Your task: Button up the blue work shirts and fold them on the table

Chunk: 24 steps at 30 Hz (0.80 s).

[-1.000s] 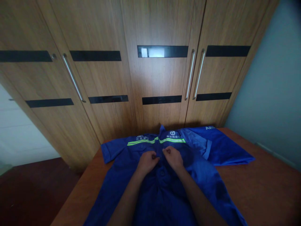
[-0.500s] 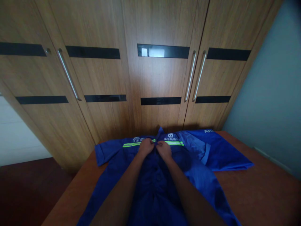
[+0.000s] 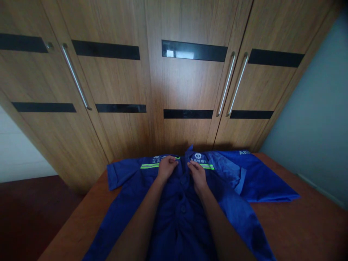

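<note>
A blue short-sleeved work uniform (image 3: 174, 221) lies front up, its collar end farthest from me. Pale print and a yellow-green reflective stripe cross each side of its chest, and dark buttons run down the middle. At the chest, my left hand (image 3: 166, 169) pinches the left front edge near the stripe. My right hand (image 3: 198, 173) is a short way to the right, fingertips closed on the other front edge by the printed emblem. The fronts are parted a little between my hands. Exactly what cloth lies inside each pinch is partly hidden by the fingers.
The uniform lies on a reddish-brown wooden surface (image 3: 274, 224). A folded blue bag-like cloth (image 3: 268, 181) with white letters lies under the right sleeve. Behind stands a wooden wardrobe (image 3: 187, 87) with metal handles. A pale wall (image 3: 312, 116) closes off the right side.
My hands have moved apart from nearly touching, my right hand going rightward, and the uniform's front edges have parted at the chest. The view has shifted slightly.
</note>
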{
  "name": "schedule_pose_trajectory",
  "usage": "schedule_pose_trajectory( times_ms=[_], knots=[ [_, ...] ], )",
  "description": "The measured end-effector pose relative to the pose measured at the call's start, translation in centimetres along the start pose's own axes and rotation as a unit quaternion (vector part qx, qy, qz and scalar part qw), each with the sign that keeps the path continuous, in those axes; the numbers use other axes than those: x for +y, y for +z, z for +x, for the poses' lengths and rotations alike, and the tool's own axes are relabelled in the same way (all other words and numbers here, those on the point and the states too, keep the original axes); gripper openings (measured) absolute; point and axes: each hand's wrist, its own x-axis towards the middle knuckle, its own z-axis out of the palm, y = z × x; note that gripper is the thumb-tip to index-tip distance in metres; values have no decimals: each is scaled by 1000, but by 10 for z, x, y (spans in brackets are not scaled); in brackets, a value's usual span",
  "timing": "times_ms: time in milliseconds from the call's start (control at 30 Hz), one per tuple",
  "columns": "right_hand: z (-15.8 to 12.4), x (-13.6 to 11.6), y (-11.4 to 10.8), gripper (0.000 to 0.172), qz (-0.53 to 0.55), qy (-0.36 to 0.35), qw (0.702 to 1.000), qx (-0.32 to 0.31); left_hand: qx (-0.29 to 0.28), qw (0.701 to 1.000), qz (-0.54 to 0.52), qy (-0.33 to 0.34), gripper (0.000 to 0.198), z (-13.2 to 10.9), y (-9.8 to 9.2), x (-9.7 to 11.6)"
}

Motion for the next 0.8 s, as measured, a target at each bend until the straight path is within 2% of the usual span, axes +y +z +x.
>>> schedule_pose_trajectory(
  times_ms=[300,567,800],
  knots=[
    [-6,-5,6,33,90,34,995,-38,-14,996,-79,46,8,-20,3,18],
    [-6,-5,4,31,87,29,994,-63,-16,996,-55,64,8,-24,0,22],
    [-9,-11,6,30,48,6,997,-59,5,997,-18,72,12,-23,0,23]
  ],
)
